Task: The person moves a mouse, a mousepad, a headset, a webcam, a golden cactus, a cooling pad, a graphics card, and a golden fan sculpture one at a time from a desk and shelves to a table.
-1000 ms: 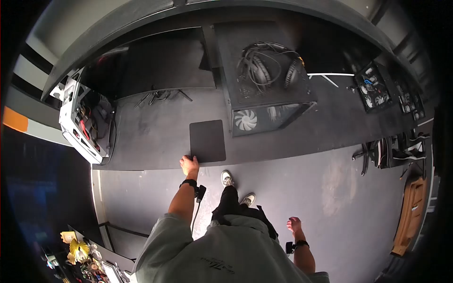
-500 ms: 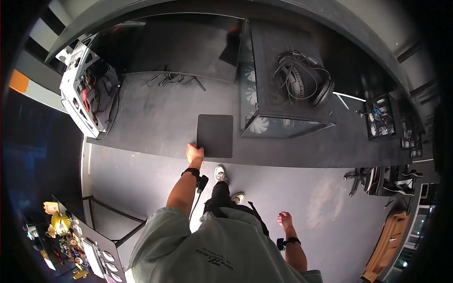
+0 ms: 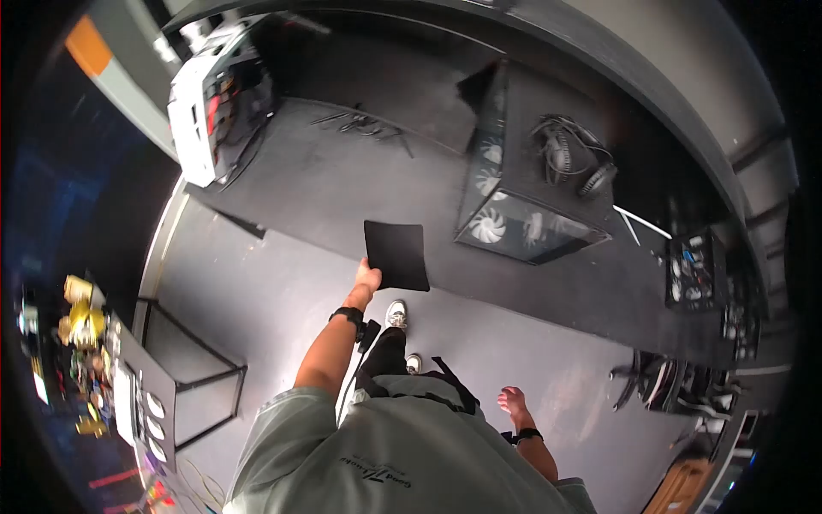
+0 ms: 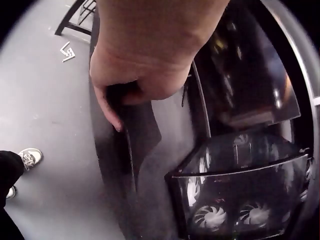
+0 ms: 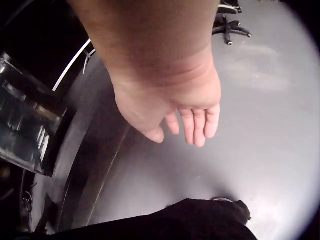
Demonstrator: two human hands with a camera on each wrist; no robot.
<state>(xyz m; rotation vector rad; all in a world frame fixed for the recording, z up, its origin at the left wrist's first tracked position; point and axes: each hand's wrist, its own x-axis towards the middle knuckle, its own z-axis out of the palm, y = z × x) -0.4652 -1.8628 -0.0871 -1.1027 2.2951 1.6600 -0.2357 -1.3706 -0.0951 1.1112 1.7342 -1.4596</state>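
My left hand (image 3: 367, 276) grips a thin black mouse pad (image 3: 396, 255) by its near left corner, at the front edge of the dark desk (image 3: 334, 180). In the left wrist view the pad (image 4: 142, 132) bends slightly, and the fingers of the left hand (image 4: 135, 75) curl around its edge. My right hand (image 3: 512, 400) hangs at my side over the floor, holding nothing. The right wrist view shows that hand (image 5: 175, 100) with its fingers loose and pointing down.
A black computer case (image 3: 531, 218) with white fans stands on the desk, headphones (image 3: 569, 154) on top. A white open case (image 3: 201, 120) stands at the left end, a monitor (image 3: 385, 73) at the back. Chairs (image 3: 676, 385) are at the right, a cluttered table (image 3: 120, 368) at the left.
My left hand has lifted the mouse pad, which lay flat on the desk. The head view has turned, so the desk now slants down to the right. The right hand still hangs loose.
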